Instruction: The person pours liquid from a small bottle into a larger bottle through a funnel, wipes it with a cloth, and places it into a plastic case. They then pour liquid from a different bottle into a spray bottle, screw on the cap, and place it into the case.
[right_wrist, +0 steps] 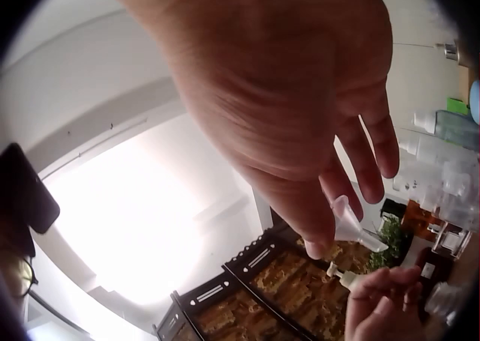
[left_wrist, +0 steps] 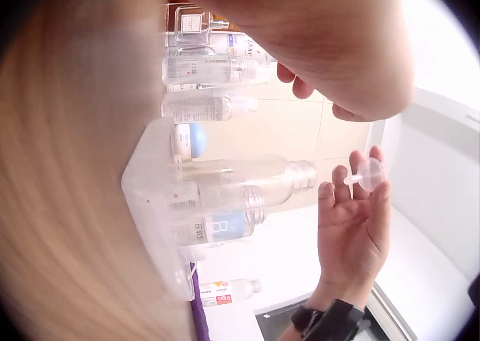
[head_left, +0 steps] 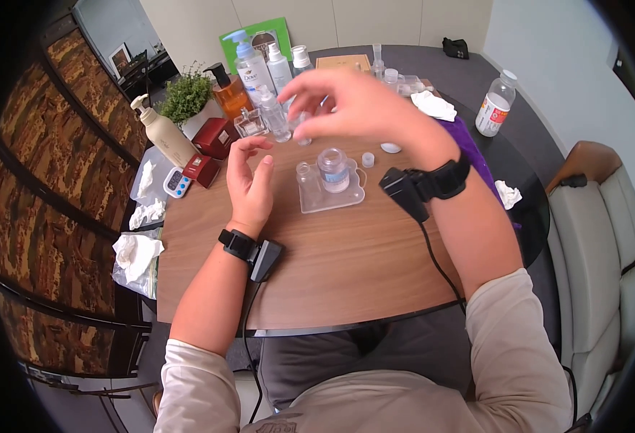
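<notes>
Your head camera looks down at the clear tray [head_left: 319, 203] from up high. Your left wrist's sees it too, low and close. Your right wrist's faces left.

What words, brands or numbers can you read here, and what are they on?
"Dove": the pump bottle with the blue top.
"B": the blue label on the clear jar; its smaller print is too blurred.
Too small or blurred to read: the timer, the square glass bottle, and the red-and-white-labelled bottle.
</notes>
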Action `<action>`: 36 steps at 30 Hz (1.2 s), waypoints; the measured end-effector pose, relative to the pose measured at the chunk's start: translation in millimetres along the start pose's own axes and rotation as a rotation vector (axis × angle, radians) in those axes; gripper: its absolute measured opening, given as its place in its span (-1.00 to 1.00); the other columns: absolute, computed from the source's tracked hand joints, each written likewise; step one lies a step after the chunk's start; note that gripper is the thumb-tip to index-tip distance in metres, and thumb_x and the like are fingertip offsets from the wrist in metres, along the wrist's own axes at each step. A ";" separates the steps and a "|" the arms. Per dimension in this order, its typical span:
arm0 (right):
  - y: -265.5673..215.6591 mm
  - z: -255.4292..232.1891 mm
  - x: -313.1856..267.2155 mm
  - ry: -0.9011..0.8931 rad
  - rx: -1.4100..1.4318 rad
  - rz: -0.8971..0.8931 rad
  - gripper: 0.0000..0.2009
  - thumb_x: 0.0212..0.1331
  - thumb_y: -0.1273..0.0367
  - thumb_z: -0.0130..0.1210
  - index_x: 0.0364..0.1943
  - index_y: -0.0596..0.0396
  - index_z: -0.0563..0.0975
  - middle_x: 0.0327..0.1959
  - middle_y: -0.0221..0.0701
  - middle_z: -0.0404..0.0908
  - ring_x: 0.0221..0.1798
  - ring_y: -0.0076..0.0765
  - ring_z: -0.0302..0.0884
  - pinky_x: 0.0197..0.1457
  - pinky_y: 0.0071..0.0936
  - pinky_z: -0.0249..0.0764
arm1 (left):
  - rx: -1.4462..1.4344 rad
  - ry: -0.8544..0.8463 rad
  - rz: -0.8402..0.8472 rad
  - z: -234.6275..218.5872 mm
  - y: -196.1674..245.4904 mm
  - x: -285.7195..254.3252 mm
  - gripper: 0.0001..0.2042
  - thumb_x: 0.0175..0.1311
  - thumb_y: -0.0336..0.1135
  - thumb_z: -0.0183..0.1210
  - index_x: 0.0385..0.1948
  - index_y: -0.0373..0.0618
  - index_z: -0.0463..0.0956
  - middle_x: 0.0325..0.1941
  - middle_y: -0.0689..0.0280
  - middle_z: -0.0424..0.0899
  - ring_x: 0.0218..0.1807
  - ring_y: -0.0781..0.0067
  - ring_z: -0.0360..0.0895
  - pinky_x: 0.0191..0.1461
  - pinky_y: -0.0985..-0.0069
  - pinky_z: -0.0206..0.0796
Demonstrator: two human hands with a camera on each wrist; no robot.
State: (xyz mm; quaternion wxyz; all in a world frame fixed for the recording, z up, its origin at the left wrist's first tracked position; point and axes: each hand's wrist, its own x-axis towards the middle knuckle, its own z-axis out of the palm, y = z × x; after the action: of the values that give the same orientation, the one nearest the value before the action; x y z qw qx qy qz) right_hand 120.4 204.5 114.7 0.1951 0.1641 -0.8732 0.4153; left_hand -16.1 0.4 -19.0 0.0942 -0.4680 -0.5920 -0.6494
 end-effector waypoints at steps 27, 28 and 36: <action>22.4 -13.6 -7.3 -0.267 -0.335 0.254 -0.28 -0.11 0.18 0.63 0.23 0.08 0.62 0.02 -0.26 0.75 0.02 -0.20 0.73 0.06 -0.28 0.65 | 0.195 -0.200 0.231 -1.0 30.6 0.7 -0.87 0.29 -0.53 0.26 -0.19 -0.23 0.54 -0.21 0.26 0.58 -0.23 0.44 0.46 -0.09 0.50 0.35; 25.0 -11.0 -8.9 -0.341 -0.353 0.323 -0.25 -0.10 0.21 0.62 0.27 0.07 0.59 0.08 -0.25 0.72 0.07 -0.20 0.71 0.10 -0.27 0.63 | 0.210 -0.195 0.243 0.1 32.0 1.0 -0.90 0.28 -0.53 0.26 -0.23 -0.23 0.54 -0.24 0.25 0.58 -0.25 0.43 0.47 -0.12 0.49 0.35; 42.6 7.6 -10.1 -0.517 -0.393 0.406 -0.11 -0.19 0.37 0.62 0.40 0.08 0.47 0.24 -0.19 0.67 0.21 -0.13 0.68 0.25 -0.28 0.59 | 0.205 -0.191 0.239 1.0 33.1 1.2 -0.93 0.26 -0.55 0.26 -0.29 -0.23 0.55 -0.26 0.24 0.62 -0.26 0.41 0.48 -0.14 0.50 0.35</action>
State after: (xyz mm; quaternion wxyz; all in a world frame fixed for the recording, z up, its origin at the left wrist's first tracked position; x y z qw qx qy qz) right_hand 108.5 225.4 77.3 -0.0900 0.0466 -0.9713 0.2150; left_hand 6.1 -7.5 4.2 0.1613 -0.5824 -0.6016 -0.5223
